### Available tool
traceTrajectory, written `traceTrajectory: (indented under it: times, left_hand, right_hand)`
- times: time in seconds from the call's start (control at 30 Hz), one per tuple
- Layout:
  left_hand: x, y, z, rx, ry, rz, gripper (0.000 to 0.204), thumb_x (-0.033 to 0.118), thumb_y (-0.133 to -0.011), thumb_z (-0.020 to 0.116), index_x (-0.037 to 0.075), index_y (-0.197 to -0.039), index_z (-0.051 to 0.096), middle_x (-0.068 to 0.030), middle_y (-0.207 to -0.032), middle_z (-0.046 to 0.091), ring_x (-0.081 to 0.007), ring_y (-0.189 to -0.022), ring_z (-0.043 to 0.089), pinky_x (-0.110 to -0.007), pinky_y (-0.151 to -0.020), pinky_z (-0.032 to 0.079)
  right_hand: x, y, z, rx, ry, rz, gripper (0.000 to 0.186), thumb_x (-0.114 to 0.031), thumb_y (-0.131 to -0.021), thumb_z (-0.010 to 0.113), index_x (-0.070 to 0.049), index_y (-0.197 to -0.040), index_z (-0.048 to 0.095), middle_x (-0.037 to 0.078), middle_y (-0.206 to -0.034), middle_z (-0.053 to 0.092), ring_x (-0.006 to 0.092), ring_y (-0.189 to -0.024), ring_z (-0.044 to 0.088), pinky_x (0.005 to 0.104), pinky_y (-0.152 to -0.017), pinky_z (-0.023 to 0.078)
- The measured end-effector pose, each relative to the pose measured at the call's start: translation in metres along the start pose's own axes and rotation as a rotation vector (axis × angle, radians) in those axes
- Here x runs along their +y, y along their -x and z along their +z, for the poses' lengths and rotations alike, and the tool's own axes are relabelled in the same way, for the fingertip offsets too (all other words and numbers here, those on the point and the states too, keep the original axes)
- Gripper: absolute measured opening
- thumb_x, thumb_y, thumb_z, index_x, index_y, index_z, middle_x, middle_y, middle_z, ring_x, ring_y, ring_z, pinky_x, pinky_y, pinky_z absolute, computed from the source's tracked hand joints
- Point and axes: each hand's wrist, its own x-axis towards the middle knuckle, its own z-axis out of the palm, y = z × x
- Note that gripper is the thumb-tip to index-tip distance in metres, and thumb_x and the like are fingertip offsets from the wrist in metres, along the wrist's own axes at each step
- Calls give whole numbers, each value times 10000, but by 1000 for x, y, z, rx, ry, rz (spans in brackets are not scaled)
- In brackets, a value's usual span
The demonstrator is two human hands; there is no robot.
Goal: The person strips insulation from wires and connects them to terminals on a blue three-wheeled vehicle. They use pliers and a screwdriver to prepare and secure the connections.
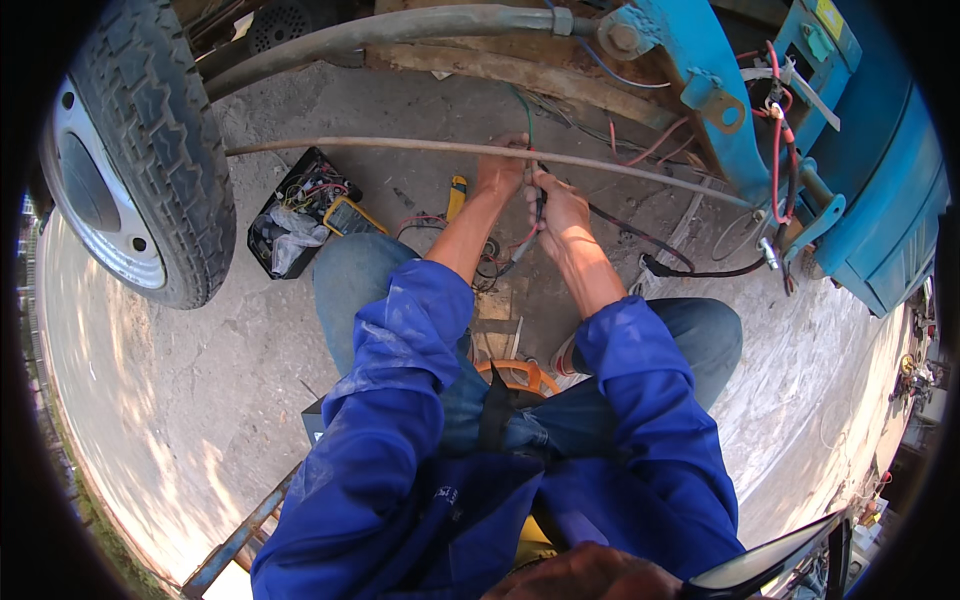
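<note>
My two hands meet beyond my knees, close to a long thin brown rod (420, 147). My left hand (498, 170) pinches the lower end of a green wire (522, 104) that comes down from under the vehicle. Right beside it, my right hand (564, 212) is closed around a dark, slim piece, a cable or a tool handle; which one I cannot tell. Red and black cables (518, 254) run below the hands toward the ground. A tool with a yellow handle (456, 198) lies left of my left forearm.
An open black case (262, 238) holds wires and plastic bags, with a yellow-rimmed meter (352, 216) at its edge. A large tyre (165, 150) stands at left. Blue metal bodywork (880, 215) with hanging red and black cables (778, 165) rises at right.
</note>
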Motion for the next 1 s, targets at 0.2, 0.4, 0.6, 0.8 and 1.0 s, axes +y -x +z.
traceTrajectory:
  times: [0.2,0.4,0.6,0.8,1.0]
  left_hand:
    - [-3,1,0,43,-347,116,228,99,-929,668,9,-1136,698,-110,-972,727,-201,-901,698,-345,-798,554]
    - [12,12,1,32,-473,152,226,125,-941,649,21,-1136,697,-157,-992,731,-268,-931,711,-383,-811,549]
    - [37,25,8,70,-675,189,221,80,-941,652,5,-1142,706,-83,-919,673,-204,-873,633,-345,-761,530]
    - [53,35,14,94,-805,204,213,118,-951,606,40,-1116,716,-212,-1065,723,-417,-1028,685,-455,-852,538]
    - [62,38,14,72,-835,210,209,103,-943,590,42,-1103,710,-222,-1072,716,-430,-1034,677,-479,-845,533]
  right_hand:
    - [-10,-5,3,34,96,-32,199,-167,-979,622,-26,-866,703,34,-655,615,121,-484,485,304,-439,356]
    - [-14,-9,0,17,358,-58,196,-179,-990,619,-23,-892,688,16,-694,612,96,-569,513,262,-496,388]
    - [-14,-22,-7,-12,232,-14,201,-178,-972,619,-26,-865,696,32,-688,620,143,-577,545,304,-525,429]
    - [7,-37,-10,219,1314,-792,263,-208,-961,634,7,-845,733,102,-764,694,224,-624,635,394,-610,521]
    - [-10,-49,-24,-87,388,-93,269,-223,-958,650,14,-863,735,112,-777,703,232,-624,643,405,-622,528]
